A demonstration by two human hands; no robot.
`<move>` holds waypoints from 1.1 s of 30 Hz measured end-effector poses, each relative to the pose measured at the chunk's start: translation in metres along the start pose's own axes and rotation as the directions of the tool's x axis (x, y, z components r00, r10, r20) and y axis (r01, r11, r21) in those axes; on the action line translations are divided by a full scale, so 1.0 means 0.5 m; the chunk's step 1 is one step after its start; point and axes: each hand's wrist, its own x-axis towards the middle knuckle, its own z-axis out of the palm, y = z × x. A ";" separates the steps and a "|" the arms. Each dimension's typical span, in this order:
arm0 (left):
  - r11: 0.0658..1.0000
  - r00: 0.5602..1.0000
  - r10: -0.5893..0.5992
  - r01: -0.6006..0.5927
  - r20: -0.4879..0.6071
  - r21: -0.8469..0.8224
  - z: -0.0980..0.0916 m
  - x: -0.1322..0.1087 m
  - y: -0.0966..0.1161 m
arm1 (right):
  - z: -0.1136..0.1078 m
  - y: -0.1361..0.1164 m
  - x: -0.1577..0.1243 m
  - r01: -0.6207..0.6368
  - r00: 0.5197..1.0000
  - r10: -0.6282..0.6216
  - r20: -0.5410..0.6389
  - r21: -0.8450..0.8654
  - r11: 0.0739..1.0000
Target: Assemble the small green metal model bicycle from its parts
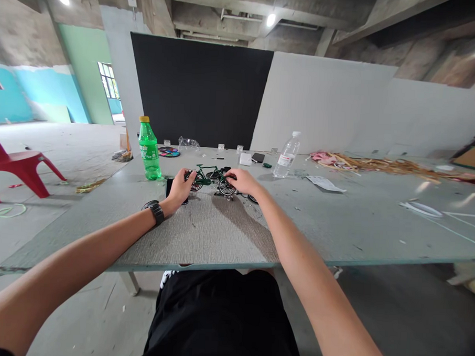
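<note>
A small dark green model bicycle [209, 181] stands upright on the grey table, side-on to me. At its left end my left hand [179, 186] has its fingers closed round the wheel there. My right hand [240, 180] pinches the bicycle's right end, over the top of the right wheel. Beneath my left hand lies a dark flat object [169, 186], partly covered. Small bits lie under the bicycle, too small to make out. Part of another wheel [253, 199] shows beside my right wrist.
On the table [163, 248] stand a green bottle [149, 152] at left and a clear bottle [287, 156] at right. Behind are a white case [245, 159] and a black box [258, 158]. Paper [325, 184] and wood strips [372, 165] lie right; a red chair [21, 163] stands left.
</note>
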 end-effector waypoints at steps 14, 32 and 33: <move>0.989 0.999 -0.025 0.017 -0.049 -0.149 0.003 -0.001 0.001 | -0.001 -0.005 0.000 -0.002 1.000 0.001 -0.012 -0.035 0.999; 0.906 0.987 -0.112 0.148 0.114 -0.397 0.002 -0.012 0.028 | 0.014 -0.009 0.006 -0.118 0.987 0.160 -0.021 0.582 0.805; 0.898 0.986 -0.118 0.157 0.119 -0.411 0.001 -0.012 0.029 | 0.019 -0.010 0.007 -0.140 0.983 0.182 0.006 0.658 0.740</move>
